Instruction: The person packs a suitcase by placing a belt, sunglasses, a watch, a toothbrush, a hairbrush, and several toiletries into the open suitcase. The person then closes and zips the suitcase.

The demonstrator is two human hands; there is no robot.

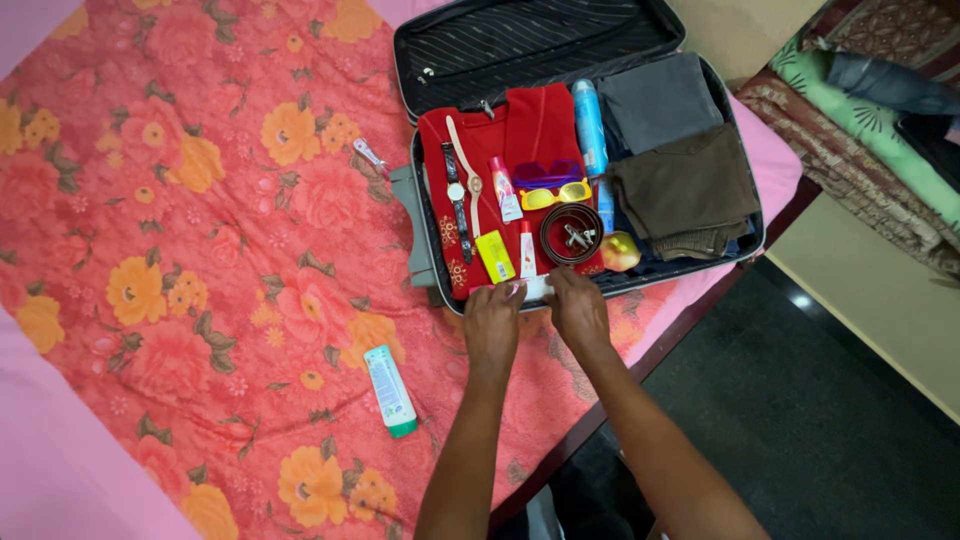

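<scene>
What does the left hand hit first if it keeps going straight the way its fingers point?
Likely the small white tube lying on the red garment just past the suitcase rim; the left hand points at it. Depth is unclear.

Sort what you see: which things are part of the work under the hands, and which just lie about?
In hand: left hand, right hand, small white thing between them, suitcase.
Lying about: green-capped tube, floral sheet, folded fabrics.

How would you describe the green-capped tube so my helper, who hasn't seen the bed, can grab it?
Start at the floral bedspread, left of the open suitcase. The tube lies alone on the cloth, just left of the left hand. It is white with a green cap, and the only tube outside the suitcase.
</scene>
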